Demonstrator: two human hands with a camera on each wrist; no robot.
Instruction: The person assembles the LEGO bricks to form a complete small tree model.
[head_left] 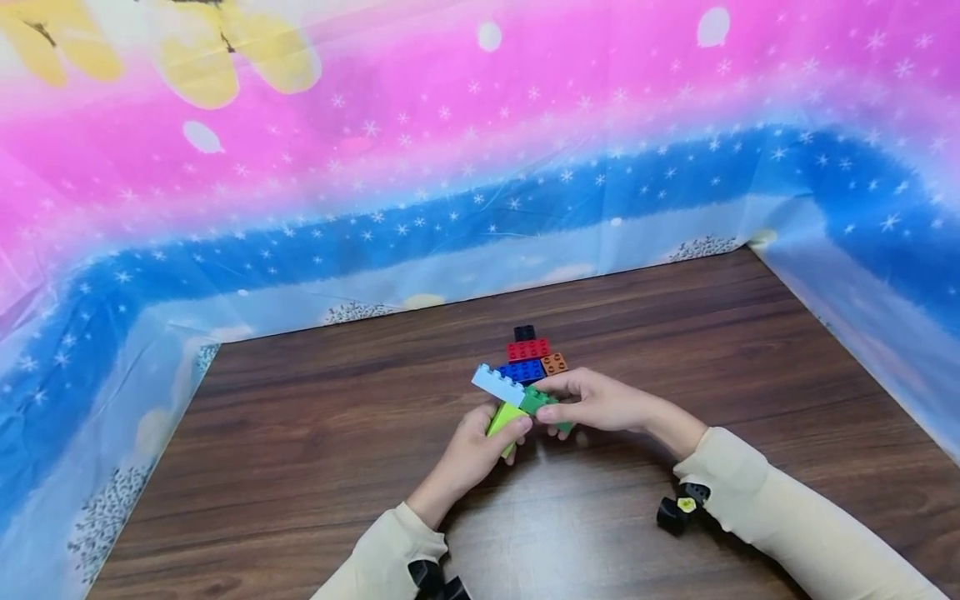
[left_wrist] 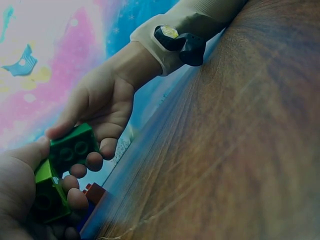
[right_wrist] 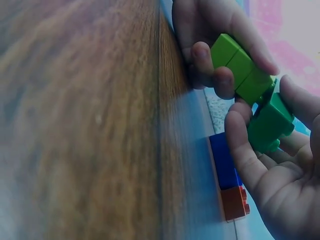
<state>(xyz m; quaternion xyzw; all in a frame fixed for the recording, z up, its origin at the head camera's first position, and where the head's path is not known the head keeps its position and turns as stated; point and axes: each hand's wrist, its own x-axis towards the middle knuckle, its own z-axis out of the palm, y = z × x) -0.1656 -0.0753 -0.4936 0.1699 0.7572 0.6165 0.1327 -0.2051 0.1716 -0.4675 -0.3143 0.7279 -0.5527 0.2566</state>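
Note:
Above the table, my left hand (head_left: 474, 446) grips lime green toy bricks (head_left: 507, 418) between thumb and fingers. A seam crosses the lime bricks (right_wrist: 242, 70) in the right wrist view. My right hand (head_left: 600, 400) pinches a darker green brick (head_left: 534, 401), studs partly showing, right against the lime ones. A long light blue brick (head_left: 498, 385) with studs on top extends up and left from the green pieces; its underside is hidden, so I cannot tell how it is joined. From the left wrist side, the green brick (left_wrist: 75, 147) shows its hollow underside.
Just beyond the hands, a blue brick (head_left: 522, 370), an orange brick (head_left: 554, 363), a red brick (head_left: 528, 348) and a black brick (head_left: 524, 332) lie close together on the brown wooden table (head_left: 315, 433). A pink and blue patterned cloth (head_left: 420, 200) hangs around the table's edges.

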